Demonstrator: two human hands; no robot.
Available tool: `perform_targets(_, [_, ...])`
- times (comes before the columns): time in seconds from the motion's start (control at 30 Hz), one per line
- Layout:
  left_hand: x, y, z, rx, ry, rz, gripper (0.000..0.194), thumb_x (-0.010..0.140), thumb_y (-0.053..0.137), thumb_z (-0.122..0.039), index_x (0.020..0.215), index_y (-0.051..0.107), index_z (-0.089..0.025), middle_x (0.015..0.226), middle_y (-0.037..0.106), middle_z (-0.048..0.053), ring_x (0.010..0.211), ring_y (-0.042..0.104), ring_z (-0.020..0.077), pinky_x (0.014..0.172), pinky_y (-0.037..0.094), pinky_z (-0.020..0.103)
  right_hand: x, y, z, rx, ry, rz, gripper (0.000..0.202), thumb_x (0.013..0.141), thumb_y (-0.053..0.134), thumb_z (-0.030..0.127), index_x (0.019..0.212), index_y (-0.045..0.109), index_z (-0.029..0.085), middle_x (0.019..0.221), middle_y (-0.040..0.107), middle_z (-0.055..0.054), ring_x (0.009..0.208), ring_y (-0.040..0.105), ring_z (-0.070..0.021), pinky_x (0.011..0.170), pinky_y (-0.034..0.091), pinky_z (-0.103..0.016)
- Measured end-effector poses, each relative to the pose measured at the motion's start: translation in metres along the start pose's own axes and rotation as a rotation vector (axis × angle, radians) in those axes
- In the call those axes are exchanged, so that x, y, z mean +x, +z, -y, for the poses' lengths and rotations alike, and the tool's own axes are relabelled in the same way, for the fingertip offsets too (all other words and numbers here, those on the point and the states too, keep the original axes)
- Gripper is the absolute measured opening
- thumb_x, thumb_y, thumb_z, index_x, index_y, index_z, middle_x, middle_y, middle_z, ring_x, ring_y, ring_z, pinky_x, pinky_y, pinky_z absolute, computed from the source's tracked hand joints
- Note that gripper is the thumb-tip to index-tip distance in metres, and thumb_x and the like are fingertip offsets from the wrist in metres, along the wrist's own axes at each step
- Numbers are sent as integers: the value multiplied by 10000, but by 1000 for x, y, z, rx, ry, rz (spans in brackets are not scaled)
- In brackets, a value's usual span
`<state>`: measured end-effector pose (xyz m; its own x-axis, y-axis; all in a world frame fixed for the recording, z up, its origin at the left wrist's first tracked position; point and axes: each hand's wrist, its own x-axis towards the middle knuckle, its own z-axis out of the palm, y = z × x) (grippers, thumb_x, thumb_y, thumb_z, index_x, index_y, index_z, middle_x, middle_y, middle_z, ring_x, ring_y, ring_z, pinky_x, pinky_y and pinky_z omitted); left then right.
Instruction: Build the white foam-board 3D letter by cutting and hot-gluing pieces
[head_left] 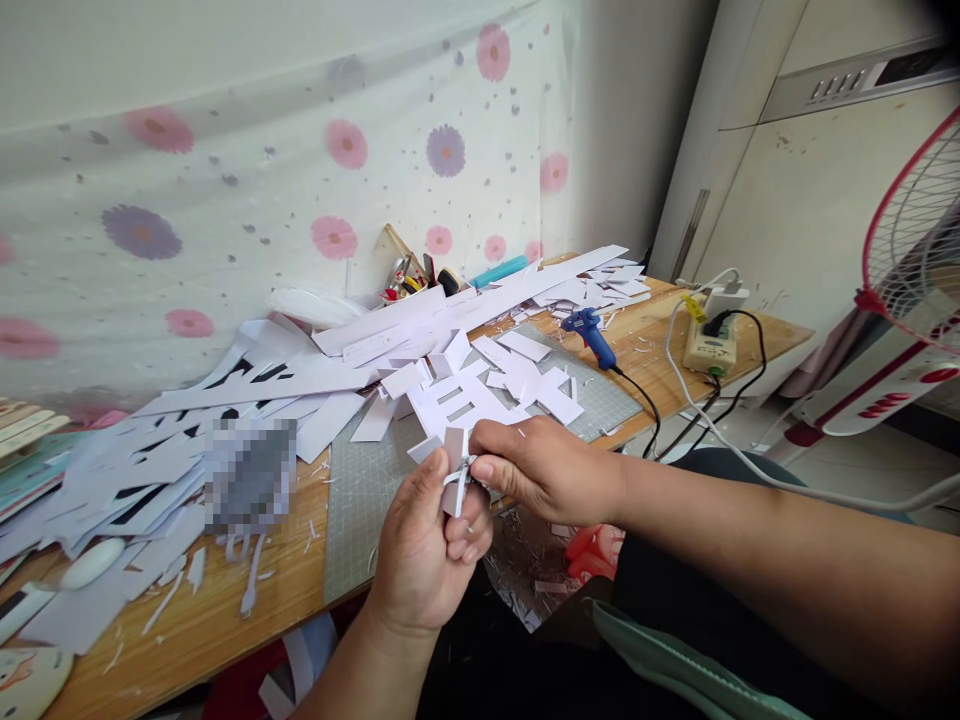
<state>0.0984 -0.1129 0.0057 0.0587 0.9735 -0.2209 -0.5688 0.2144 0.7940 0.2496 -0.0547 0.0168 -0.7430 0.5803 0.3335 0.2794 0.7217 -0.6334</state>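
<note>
Close to my body, above the front edge of the table, my two hands meet. My left hand (420, 545) grips a small folded piece of white cardboard (454, 497) between thumb and fingers. My right hand (551, 470) is closed, its thumb and forefinger pinched against that piece. A small dark, metallic bit shows at the pinch, too little to name. Just beyond lie cut white cardboard pieces (499, 385), some with slots, on a grey gridded cutting mat (352, 520).
A blue glue gun (592, 335) lies on the right, its cord running off the table. Past it sits a power strip (711, 345) with cables. White sheets and strips (247, 390) cover the left. A fan (919, 230) stands at right; scraps fill a bag below.
</note>
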Motion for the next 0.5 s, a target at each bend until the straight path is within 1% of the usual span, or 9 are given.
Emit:
perform_targets(0.1, [-1,0,0,19,19,33,393,753,691,-459,604,478,-164,362,338,-93,320,205,23,325,224,134,0,-1,-4,118,-62,-3,255,969,336,403,844,421,198,648,437,31,572,401,-106,563,304,-219])
perform_targets(0.2, [-3,1,0,12,38,77,423,792,652,-417,541,415,-173,371,327,-83,327,207,32,331,224,148,1,-2,-6,178,-98,-55,274,979,334,382,785,401,200,614,383,50,549,354,-92,560,298,-209])
perform_targets(0.27, [-3,3,0,8,39,71,431,796,646,-412,528,405,-175,377,328,-79,331,208,35,335,224,154,1,-2,-6,162,-98,-74,275,977,344,377,774,399,200,609,377,52,546,345,-90,558,291,-210])
perform_targets(0.43, [-3,5,0,9,45,7,421,746,690,-438,546,423,-182,368,325,-84,336,200,41,349,215,165,1,0,-2,75,-68,-46,262,967,345,370,783,417,198,625,426,34,556,377,-95,558,290,-217])
perform_targets(0.5, [-2,4,1,23,44,14,424,744,687,-445,549,420,-180,373,322,-85,341,195,38,359,213,165,0,1,-1,60,-61,-38,263,964,340,372,786,422,197,625,438,29,556,388,-95,556,293,-217])
